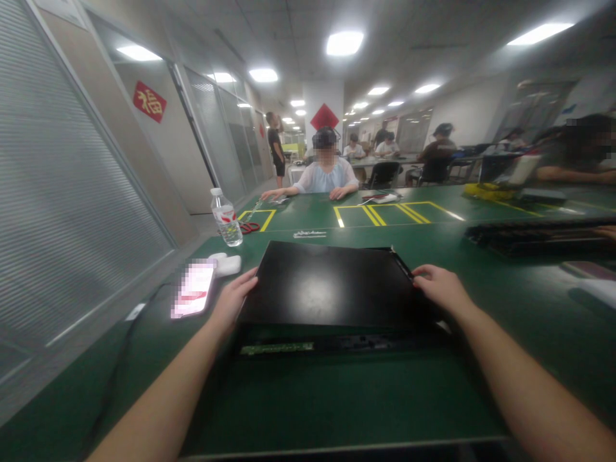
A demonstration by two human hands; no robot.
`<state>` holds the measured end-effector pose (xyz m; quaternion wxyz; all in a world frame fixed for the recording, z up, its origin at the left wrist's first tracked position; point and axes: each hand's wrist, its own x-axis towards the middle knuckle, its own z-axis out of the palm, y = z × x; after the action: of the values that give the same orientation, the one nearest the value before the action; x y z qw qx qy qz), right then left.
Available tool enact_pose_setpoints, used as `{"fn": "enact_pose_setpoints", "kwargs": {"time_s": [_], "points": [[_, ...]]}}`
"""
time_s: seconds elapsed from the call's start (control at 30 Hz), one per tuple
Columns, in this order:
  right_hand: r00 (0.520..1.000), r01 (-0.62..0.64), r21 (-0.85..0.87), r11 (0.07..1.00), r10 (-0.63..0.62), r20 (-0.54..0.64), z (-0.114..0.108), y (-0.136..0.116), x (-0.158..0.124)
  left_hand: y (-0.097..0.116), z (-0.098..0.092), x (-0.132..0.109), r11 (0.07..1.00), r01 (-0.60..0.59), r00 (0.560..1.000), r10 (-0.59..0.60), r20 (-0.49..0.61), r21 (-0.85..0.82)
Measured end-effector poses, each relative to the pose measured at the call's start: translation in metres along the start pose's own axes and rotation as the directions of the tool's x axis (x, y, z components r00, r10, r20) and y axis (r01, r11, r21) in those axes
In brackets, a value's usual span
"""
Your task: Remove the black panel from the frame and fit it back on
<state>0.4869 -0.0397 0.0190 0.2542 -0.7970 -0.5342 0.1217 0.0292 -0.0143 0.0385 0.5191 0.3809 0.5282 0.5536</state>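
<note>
Panel [332, 282], black and flat, lies on the green table [337, 398] straight ahead, its long axis running left to right between the two hands. The left hand [235, 299] sits on the left edge and the right hand [440, 289] on the right edge, both equally near. Each hand is closed on its edge; the fingertips probably hook underneath, but that is hidden. A phone [193, 290] lies just beside the left hand.

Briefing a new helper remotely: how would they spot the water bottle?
Start at the green table. Beyond the far left corner of the black panel stands the water bottle, beside red-handled scissors. It is the only clear, upright thing, with a white cap and red label.
</note>
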Motion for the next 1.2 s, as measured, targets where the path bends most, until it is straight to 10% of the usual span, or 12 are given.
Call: {"fn": "enact_pose_setpoints", "kwargs": {"time_s": [1.2], "points": [[1.000, 0.007, -0.011, 1.000, -0.007, -0.009, 0.001, 0.002, 0.001, -0.005, 0.008, -0.003, 0.993, 0.037, 0.997, -0.029, -0.070, 0.112]]}}
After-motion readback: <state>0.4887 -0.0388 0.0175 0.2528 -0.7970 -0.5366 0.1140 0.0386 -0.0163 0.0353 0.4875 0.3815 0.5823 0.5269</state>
